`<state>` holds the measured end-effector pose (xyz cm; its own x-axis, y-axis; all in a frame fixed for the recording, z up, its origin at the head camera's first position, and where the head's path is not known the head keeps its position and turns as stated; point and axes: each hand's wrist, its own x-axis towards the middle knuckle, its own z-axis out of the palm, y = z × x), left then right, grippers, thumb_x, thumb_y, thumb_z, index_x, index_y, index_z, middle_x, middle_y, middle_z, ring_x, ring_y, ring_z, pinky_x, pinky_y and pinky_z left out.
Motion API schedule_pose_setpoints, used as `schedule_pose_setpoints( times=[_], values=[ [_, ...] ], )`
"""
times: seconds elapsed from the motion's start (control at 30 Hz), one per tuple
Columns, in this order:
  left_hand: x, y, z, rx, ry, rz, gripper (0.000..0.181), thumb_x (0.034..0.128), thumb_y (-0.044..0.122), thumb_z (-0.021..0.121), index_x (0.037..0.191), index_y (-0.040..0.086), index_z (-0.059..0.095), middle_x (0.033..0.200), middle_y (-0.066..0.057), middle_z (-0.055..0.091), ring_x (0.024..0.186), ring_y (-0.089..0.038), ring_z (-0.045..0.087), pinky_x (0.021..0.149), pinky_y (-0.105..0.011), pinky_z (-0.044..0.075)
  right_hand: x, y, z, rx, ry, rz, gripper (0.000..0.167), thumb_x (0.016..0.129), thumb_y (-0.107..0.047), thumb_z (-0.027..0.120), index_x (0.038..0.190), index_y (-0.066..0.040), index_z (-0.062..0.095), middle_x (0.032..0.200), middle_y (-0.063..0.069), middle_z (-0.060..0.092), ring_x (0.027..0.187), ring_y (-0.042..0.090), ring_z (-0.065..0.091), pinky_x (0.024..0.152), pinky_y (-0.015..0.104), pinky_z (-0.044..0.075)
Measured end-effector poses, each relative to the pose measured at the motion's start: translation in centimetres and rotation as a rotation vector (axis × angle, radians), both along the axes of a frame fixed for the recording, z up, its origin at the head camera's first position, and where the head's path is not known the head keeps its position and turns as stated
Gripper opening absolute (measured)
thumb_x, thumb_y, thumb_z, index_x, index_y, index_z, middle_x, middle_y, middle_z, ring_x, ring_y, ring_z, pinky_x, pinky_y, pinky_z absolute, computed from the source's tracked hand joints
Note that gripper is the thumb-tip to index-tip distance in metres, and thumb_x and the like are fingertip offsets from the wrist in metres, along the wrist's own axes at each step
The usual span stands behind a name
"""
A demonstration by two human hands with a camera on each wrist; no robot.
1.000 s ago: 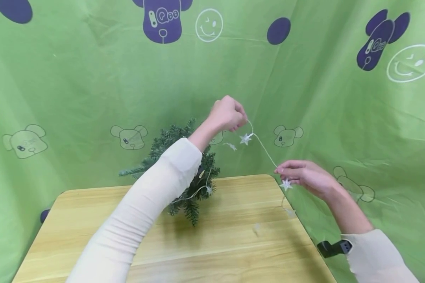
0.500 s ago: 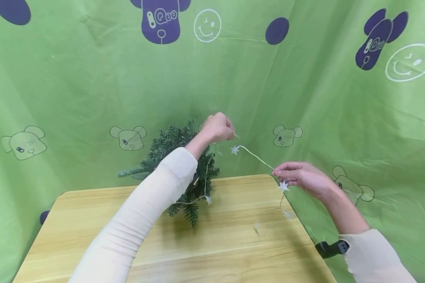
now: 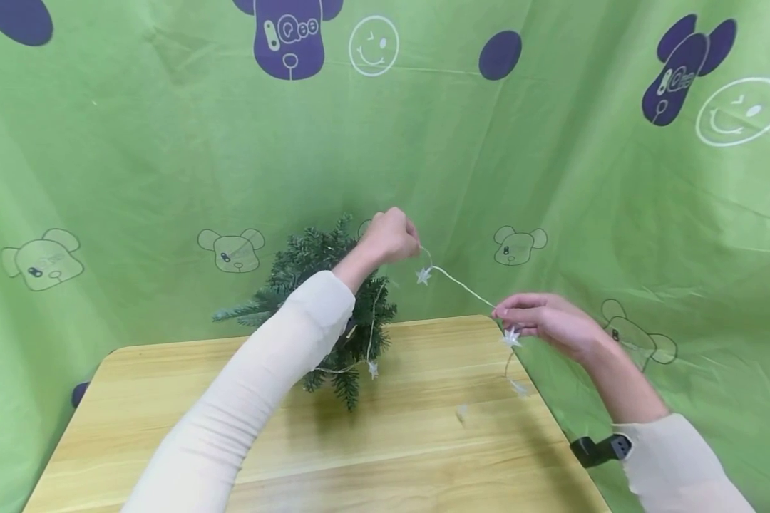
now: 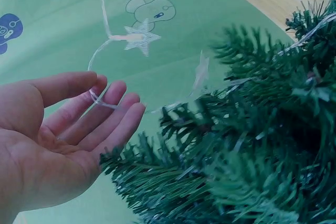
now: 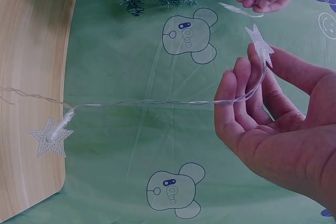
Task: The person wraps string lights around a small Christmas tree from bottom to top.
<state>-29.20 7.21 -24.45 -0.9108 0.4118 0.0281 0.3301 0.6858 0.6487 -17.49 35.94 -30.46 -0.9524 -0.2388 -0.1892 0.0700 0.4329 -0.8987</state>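
Observation:
A small green artificial tree [image 3: 324,249] stands at the back of the table, partly hidden by the left arm. Beside its upper right side, the left hand [image 3: 391,235] pinches a clear light string with thumb and fingertips; the left wrist view shows the wire looping over the fingers of this hand [image 4: 79,124]. A star [image 3: 423,275] hangs from the wire between the hands. To the right, the right hand [image 3: 552,320] pinches the string, with another star [image 3: 511,337] by its fingers. In the right wrist view, wire crosses the curved fingers [image 5: 227,98]. More string lies on the branches.
The wooden table [image 3: 423,463] fills the lower middle. A green patterned curtain [image 3: 135,178] hangs behind and at both sides. A trailing star [image 5: 51,137] of the string hangs over the table in the right wrist view. A black device [image 3: 599,450] is on the right wrist.
The left hand has come down and slightly left toward the tree, bringing the string and its star lower. The star by the tree's lower right has dropped a little. The right hand has barely moved.

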Motion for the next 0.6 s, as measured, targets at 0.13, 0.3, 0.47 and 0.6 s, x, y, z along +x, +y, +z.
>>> schedule_pose_setpoints(
  times=[0.13,0.3,0.47,0.6],
  values=[
    [0.2,-0.2,0.9,0.044,0.036,0.024,0.016,0.0860,0.004,0.065,0.078,0.013,0.075,0.104,0.000,0.076,0.078,-0.015,0.059,0.083,-0.036,0.054,-0.1,0.0,0.0,-0.002,-0.001,0.000,0.027,0.099,-0.015,0.062,0.120,0.002,0.063,0.104,0.007,0.068,0.097,0.021,0.066,0.090,0.027,0.058],
    [0.7,0.1,2.3,0.079,0.061,-0.015,0.013,0.0873,0.005,0.067,0.089,0.013,0.077,0.100,0.000,0.076,0.078,-0.015,0.062,0.083,-0.034,0.055,-0.2,-0.2,0.2,0.006,0.005,-0.004,0.030,0.098,-0.015,0.062,0.122,0.004,0.062,0.104,0.006,0.069,0.097,0.019,0.066,0.091,0.027,0.058],
    [1.5,0.4,3.5,0.084,0.083,-0.055,0.013,0.0884,0.008,0.069,0.096,0.015,0.078,0.094,0.001,0.076,0.085,-0.016,0.066,0.082,-0.033,0.055,-0.2,-0.4,0.3,0.007,0.006,-0.005,0.034,0.098,-0.017,0.064,0.123,0.005,0.061,0.105,0.006,0.069,0.097,0.018,0.066,0.091,0.029,0.058],
    [2.1,0.4,4.3,0.066,0.085,-0.059,0.015,0.0882,0.008,0.068,0.097,0.015,0.077,0.094,0.002,0.075,0.083,-0.016,0.066,0.076,-0.030,0.055,-0.2,-0.4,0.3,0.010,0.003,-0.007,0.031,0.098,-0.017,0.063,0.122,0.003,0.062,0.106,0.005,0.068,0.098,0.018,0.066,0.092,0.028,0.057]
  ],
)
